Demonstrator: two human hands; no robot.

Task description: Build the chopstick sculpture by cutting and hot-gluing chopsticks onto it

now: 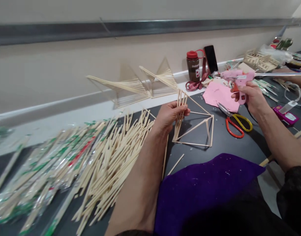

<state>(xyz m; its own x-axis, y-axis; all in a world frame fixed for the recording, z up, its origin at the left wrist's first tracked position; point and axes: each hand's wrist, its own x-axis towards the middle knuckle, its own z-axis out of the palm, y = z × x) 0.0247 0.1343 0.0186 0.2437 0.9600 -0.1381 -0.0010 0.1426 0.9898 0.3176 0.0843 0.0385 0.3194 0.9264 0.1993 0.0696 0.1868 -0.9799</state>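
Observation:
My left hand (pixel 173 114) is closed round several thin sticks on one side of a small wooden stick frame (pixel 197 144). The frame has triangular sides and rests on the dark table. In my right hand (pixel 253 98) is a pink hot glue gun (pixel 239 77), its nozzle pointing left toward the bottle. My fingers wrap its handle near the orange trigger. Below the gun lie a pink sheet (pixel 216 95) and scissors (pixel 235 123) with one red and one yellow handle loop. A loose stick (pixel 176 164) lies in front of the frame.
Left of my forearm spreads a heap of bare sticks (pixel 116 157), beside plastic-wrapped chopsticks (pixel 59 164). Two twisted stick structures (pixel 130 87) stand against the wall. Behind are a red-capped bottle (pixel 193 67) and a phone (pixel 210 59). A purple cloth (pixel 202 183) covers the near edge.

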